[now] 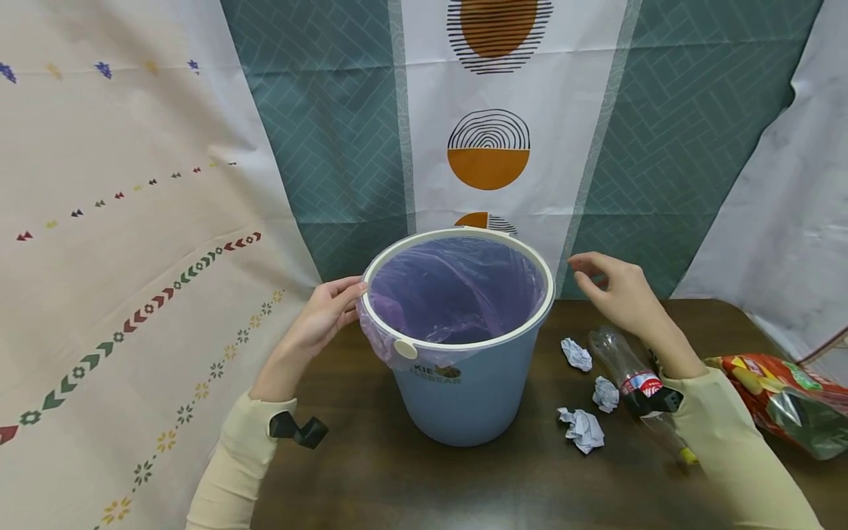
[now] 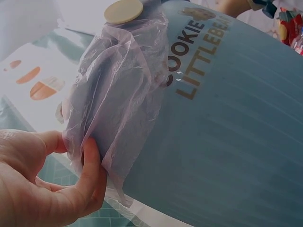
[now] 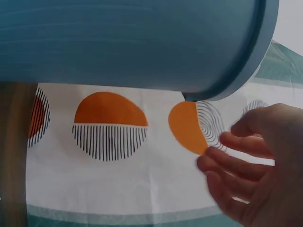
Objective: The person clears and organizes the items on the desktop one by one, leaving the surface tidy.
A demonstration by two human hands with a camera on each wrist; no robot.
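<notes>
On the table (image 1: 371,471), one bin (image 1: 464,383), three paper balls (image 1: 583,429), one bottle (image 1: 629,372)

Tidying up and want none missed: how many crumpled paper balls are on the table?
3, all right of the bin: one nearest the rim side, one by the bottle, one nearest the camera. More may be hidden behind the bin.

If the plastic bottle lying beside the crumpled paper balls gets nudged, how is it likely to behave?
The plastic bottle lies on its side on the table, so a sideways nudge would probably roll it. It looks clear and empty, so it is likely light and would skid easily. Its thin walls would probably dent under a firm squeeze. The right hand hovers above it, not touching.
</notes>
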